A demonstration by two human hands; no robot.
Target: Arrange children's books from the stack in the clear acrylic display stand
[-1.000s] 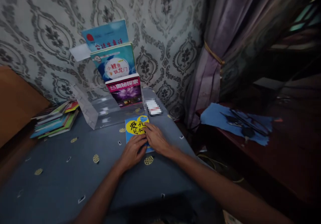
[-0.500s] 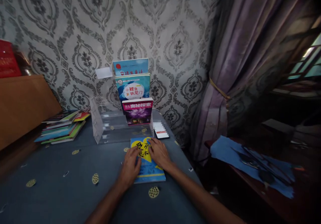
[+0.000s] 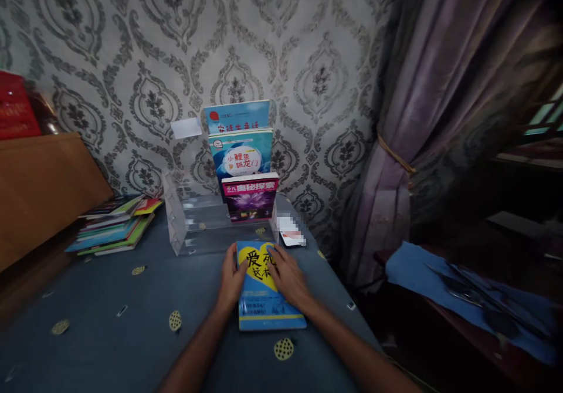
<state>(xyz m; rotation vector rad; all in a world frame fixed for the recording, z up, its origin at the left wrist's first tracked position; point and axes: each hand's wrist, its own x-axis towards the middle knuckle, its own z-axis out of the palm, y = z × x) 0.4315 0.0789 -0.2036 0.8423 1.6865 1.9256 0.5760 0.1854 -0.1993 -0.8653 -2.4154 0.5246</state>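
Note:
A blue paperback book [image 3: 261, 305] with a yellow heart and black lettering lies in front of me on the tablecloth. At its left edge is my left hand [image 3: 231, 278], closed on it with the thumb over the cover. My right hand [image 3: 291, 275] grips the upper right side, its fingers covering part of the heart and lettering. Just beyond stands a clear stepped display rack [image 3: 211, 241]. Its right side bears a purple-and-pink book [image 3: 251, 199], a teal book [image 3: 241, 155] and a light blue book [image 3: 240, 113], one behind another.
A pile of thin books [image 3: 116, 231] lies at the left by a brown box [image 3: 48, 176]. A phone [image 3: 291, 231] rests right of the rack. Beyond the table's right edge, a blue cloth [image 3: 413, 270] with dark tools lies on another surface near a purple curtain [image 3: 396, 129].
My left hand has moved from the cover to the book's left edge and closed on it. The right hand stays at the upper right. The view has shifted slightly.

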